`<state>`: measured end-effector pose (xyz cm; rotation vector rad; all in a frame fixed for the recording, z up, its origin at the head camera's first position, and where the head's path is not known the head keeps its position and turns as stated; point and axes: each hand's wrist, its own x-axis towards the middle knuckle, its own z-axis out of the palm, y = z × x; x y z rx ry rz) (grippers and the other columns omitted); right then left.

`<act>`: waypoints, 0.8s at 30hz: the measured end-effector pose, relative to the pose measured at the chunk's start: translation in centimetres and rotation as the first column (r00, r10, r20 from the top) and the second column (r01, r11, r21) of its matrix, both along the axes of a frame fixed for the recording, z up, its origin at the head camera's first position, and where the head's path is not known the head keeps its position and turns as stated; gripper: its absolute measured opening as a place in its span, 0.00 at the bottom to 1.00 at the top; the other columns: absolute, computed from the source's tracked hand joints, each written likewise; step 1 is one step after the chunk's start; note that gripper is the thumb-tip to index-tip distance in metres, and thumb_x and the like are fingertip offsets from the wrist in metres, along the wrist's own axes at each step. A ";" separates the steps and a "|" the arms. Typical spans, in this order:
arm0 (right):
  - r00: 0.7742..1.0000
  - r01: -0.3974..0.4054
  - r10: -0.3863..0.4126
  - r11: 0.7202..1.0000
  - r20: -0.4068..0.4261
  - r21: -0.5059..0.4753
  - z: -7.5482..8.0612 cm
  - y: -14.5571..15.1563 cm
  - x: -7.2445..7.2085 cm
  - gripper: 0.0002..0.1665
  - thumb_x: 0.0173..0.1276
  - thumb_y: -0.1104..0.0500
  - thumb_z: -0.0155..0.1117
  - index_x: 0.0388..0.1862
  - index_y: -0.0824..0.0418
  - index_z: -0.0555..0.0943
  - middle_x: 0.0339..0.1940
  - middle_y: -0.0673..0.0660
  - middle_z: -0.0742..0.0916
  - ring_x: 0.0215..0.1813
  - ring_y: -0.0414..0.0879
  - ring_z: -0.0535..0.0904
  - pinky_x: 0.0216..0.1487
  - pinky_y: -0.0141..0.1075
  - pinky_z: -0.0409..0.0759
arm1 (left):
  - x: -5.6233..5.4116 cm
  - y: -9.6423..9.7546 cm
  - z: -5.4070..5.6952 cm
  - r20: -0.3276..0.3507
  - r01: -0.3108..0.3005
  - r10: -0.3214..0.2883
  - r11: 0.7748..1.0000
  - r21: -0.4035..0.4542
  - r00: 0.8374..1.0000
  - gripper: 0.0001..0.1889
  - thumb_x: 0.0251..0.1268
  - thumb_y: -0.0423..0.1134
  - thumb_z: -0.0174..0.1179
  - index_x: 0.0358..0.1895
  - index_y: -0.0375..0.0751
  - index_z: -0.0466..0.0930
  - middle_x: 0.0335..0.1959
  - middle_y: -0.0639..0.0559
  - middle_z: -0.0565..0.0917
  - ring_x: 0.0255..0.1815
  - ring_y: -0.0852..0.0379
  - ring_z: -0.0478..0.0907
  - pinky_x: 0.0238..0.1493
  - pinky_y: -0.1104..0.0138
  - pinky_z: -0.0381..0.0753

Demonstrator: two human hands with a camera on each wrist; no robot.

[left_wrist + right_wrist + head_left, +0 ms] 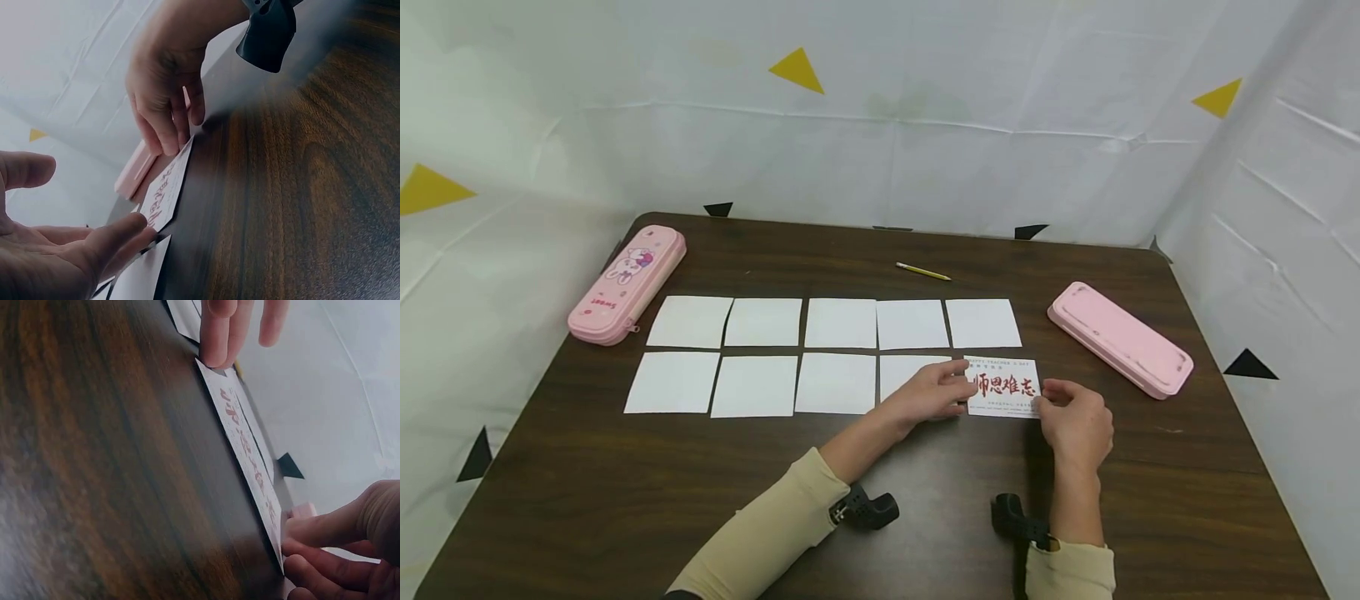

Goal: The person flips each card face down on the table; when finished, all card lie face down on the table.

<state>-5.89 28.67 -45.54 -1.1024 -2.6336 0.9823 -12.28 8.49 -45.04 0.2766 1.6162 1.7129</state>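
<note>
A white card (1002, 387) with red brush-style Chinese characters lies face up on the table, at the right end of the front row of blank cards. My left hand (931, 392) reaches in from the left, fingers loosely extended, its fingertips touching the printed card's left edge. At the opposite edge, my right hand (1078, 423) pinches the lower right corner between bent thumb and fingers. The right wrist view shows the right fingers (306, 565) right at that corner. In the left wrist view, the left palm (56, 256) faces sideways with the thumb raised away from the card.
Blank white cards (756, 387) lie in two rows on the dark wooden table (925, 492). A pencil (923, 272) lies behind them. A pink pencil case (628, 283) sits back left, and another pink case (1120, 339) is at the right. White sheeting (925, 100) encloses the table's back and sides.
</note>
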 end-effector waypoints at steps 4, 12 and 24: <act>1.000 0.022 -0.022 1.000 -0.007 -0.022 0.3 -0.1 0.0 0.18 0.68 0.55 0.64 0.54 0.59 0.85 0.48 0.63 0.87 0.54 0.61 0.76 0.55 0.60 0.65 | 0.1 0.2 0.0 -0.003 -0.006 0.006 1.000 0.001 1.000 0.32 0.71 0.37 0.58 0.74 0.31 0.58 0.64 0.38 0.74 0.63 0.49 0.74 0.60 0.57 0.75; 0.999 0.001 -0.004 0.997 -0.035 -0.081 0.6 0.3 0.1 0.18 0.67 0.54 0.65 0.52 0.61 0.86 0.48 0.64 0.87 0.54 0.60 0.76 0.55 0.55 0.65 | 0.3 0.4 -0.1 0.024 -0.041 0.040 0.999 0.024 0.999 0.32 0.71 0.36 0.57 0.74 0.30 0.58 0.63 0.36 0.75 0.63 0.44 0.75 0.59 0.55 0.75; 0.999 -0.023 0.011 0.966 -0.048 -0.256 0.4 1.6 0.2 0.20 0.69 0.56 0.62 0.56 0.63 0.83 0.59 0.66 0.81 0.56 0.56 0.72 0.47 0.41 0.69 | 0.4 0.5 -0.1 0.164 -0.149 0.133 0.985 0.090 0.978 0.32 0.69 0.32 0.56 0.74 0.32 0.57 0.58 0.32 0.76 0.57 0.42 0.78 0.50 0.60 0.82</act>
